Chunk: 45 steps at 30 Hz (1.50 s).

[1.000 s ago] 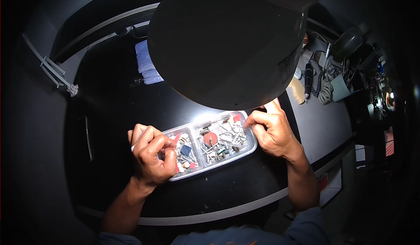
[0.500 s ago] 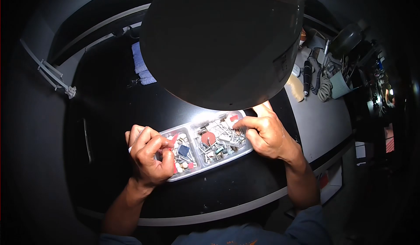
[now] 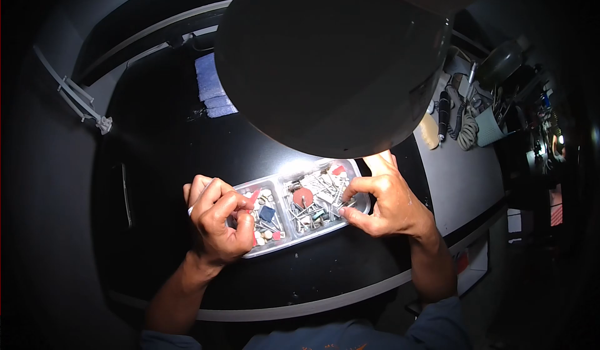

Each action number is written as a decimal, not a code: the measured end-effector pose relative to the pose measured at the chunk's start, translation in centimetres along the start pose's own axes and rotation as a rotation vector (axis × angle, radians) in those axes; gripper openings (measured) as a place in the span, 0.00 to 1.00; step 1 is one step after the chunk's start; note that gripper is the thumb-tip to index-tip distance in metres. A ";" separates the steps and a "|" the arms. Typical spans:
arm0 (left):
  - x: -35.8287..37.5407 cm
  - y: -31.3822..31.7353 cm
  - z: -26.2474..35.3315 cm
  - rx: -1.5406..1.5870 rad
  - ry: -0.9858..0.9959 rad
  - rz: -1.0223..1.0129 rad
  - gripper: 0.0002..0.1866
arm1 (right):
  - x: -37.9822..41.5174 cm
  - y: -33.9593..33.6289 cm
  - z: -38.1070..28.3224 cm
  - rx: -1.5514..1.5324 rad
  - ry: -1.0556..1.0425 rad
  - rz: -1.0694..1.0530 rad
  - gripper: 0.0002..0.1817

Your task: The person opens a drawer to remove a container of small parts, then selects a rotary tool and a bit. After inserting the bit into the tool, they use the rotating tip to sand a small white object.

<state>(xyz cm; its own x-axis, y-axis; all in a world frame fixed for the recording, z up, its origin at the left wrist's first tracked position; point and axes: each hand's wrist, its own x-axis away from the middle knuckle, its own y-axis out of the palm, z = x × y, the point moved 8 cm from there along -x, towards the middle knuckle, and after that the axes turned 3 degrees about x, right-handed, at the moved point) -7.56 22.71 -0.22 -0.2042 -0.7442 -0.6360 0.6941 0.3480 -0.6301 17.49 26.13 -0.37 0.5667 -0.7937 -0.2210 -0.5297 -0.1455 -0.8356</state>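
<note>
A two-compartment tray [image 3: 317,232] lies on the black tabletop, full of small rotary-tool bits. The right compartment holds many metal-shanked bits and a reddish-brown sanding disc [image 3: 303,197]. White round pieces, red bits and a dark blue square piece [image 3: 267,214] fill the left one. My left hand [image 3: 222,220] is closed at the tray's left end, fingers curled; whatever they hold is hidden. My right hand [image 3: 394,203] reaches over the right compartment, thumb and index fingertips apart among the bits. Its other fingers are partly hidden beneath the lamp.
A large dark lamp head [image 3: 331,69] hangs over the tray and covers much of the view. Folded blue cloth [image 3: 212,81] lies behind to the left. On a grey surface at right sit a black handpiece [image 3: 444,115], a coiled cord [image 3: 467,131] and several tools.
My right index finger and thumb have moved left and down, deeper over the right compartment, and spread from their curled pose. My left hand keeps its closed pose. The view has shifted slightly.
</note>
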 end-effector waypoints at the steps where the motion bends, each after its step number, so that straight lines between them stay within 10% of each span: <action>1: 0.1 -0.1 0.0 -0.005 -0.013 -0.009 0.06 | 0.0 0.1 -0.1 0.004 -0.005 0.001 0.14; 26: 0.2 0.0 -0.2 0.009 -0.008 -0.010 0.06 | -0.2 -1.3 0.4 0.069 0.089 0.302 0.10; 45: 0.1 -0.2 -0.2 0.015 0.000 0.003 0.06 | -0.2 1.8 -3.8 0.027 -0.148 -0.010 0.21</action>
<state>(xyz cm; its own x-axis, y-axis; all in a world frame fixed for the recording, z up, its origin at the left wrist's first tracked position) -7.83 22.68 -0.25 -0.2021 -0.7432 -0.6378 0.7050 0.3417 -0.6215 14.06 23.82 0.10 0.6601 -0.6960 -0.2826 -0.5074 -0.1357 -0.8509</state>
